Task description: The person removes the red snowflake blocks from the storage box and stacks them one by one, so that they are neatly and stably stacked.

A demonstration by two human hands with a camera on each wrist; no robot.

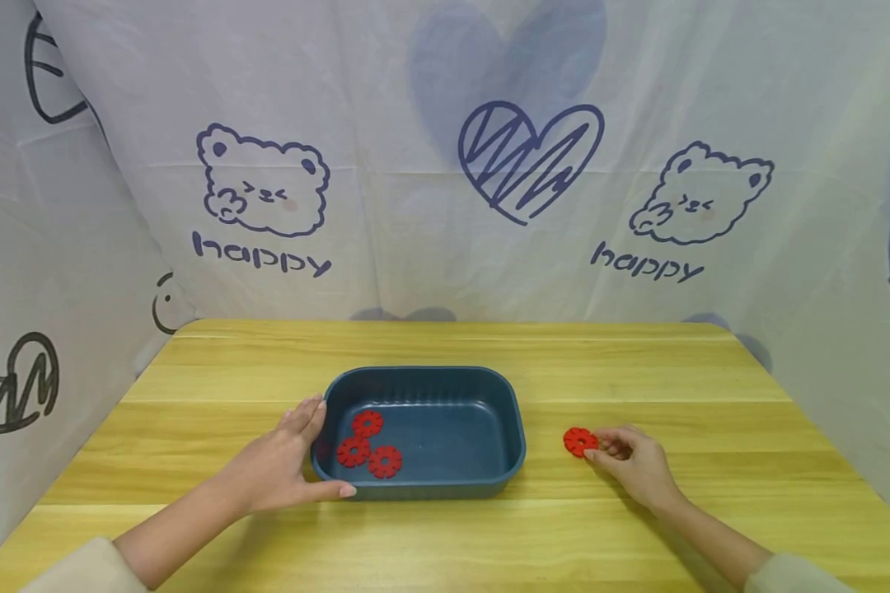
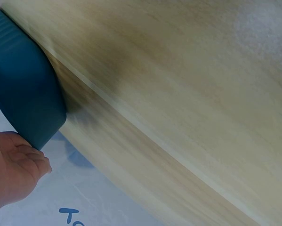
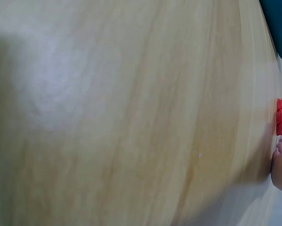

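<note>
A dark blue rectangular plastic basin stands on the wooden table. Three red notched plastic discs with centre holes lie together in its left part. My left hand rests against the basin's left end, fingers along the side and thumb stretched by the front rim. In the left wrist view, that hand is at the basin's lower corner. To the right of the basin, my right hand pinches a red notched disc between thumb and fingers, low over the table. The right wrist view catches red edges beside the fingertips.
The yellow wood-grain table extends around the basin. A pale cloth with bear and heart drawings hangs behind its far edge and along both sides.
</note>
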